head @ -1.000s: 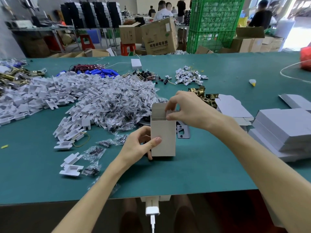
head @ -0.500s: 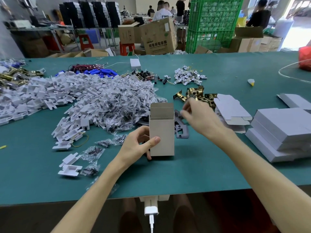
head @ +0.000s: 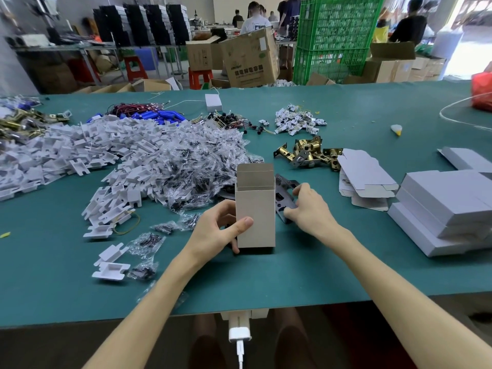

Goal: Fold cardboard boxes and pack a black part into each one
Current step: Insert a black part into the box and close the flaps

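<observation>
A small grey cardboard box (head: 255, 209) stands upright on the green table (head: 266, 283), its top flap open. My left hand (head: 218, 230) grips the box from the left, thumb across its front face. Just right of the box lies a flat black metal plate (head: 286, 193) with cut-outs. My right hand (head: 308, 206) pinches this black part by its edges, right beside the box. The plate's left side is hidden behind the box.
Piles of white plastic inserts (head: 80, 155) and bagged screws (head: 186, 166) fill the left. Brass latch parts (head: 308, 153) lie behind my right hand. Flat box blanks (head: 364, 177) and a stack of grey boxes (head: 447, 203) sit at right. People work beyond the table.
My right hand left the box's top opening, moved down to the right and took hold of the black plate. The left hand kept holding the box.
</observation>
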`<action>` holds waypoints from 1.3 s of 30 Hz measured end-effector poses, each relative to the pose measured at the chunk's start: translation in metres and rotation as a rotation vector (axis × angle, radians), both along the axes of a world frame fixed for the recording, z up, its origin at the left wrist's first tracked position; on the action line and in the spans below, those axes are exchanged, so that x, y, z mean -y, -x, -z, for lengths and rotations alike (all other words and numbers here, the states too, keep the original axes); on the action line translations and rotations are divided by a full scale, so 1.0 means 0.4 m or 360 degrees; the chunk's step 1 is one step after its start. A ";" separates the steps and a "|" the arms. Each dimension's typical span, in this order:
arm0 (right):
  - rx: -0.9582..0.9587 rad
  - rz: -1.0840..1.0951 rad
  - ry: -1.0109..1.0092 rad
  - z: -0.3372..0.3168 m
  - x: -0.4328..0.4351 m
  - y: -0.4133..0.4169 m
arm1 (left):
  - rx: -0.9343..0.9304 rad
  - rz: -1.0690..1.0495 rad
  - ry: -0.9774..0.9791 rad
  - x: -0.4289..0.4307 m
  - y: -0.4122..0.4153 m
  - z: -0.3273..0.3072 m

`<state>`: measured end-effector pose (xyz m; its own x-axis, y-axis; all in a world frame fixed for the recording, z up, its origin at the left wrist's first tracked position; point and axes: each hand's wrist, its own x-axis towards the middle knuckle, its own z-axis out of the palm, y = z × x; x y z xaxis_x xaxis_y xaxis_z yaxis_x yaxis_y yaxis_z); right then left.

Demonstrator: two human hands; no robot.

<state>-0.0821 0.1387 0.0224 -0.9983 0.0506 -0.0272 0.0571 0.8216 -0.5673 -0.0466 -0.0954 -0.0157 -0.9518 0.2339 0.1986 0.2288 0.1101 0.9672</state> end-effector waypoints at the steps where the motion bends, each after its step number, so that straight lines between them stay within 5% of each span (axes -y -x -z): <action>1: -0.0004 0.0004 0.0088 0.001 -0.004 0.000 | -0.0004 -0.0002 0.0004 0.000 0.000 0.000; 4: -0.0059 -0.0057 0.0334 0.004 -0.017 -0.007 | -0.0006 -0.0006 0.0008 0.001 0.000 -0.001; 9: -0.0187 -0.0153 0.0167 0.013 -0.023 -0.017 | -0.0005 0.0011 0.0016 0.001 -0.001 -0.001; 12: -0.0194 -0.0121 0.0373 0.013 -0.026 -0.020 | -0.0004 0.0008 0.0008 0.001 -0.001 -0.003; 19: -0.0054 -0.0162 0.1542 -0.077 -0.033 -0.035 | -0.0007 0.0006 0.0016 0.000 -0.002 -0.002; 27: -0.0860 -0.0355 0.0578 -0.231 0.017 -0.056 | -0.0025 0.0004 0.0036 0.001 -0.001 -0.002; 33: -0.0863 -0.0622 -0.0342 -0.259 0.094 -0.080 | -0.0037 -0.0001 0.0018 0.000 -0.005 -0.006; 39: -0.0845 -0.0802 -0.0626 -0.237 0.109 -0.065 | -0.0042 -0.0010 0.0028 -0.002 -0.006 -0.009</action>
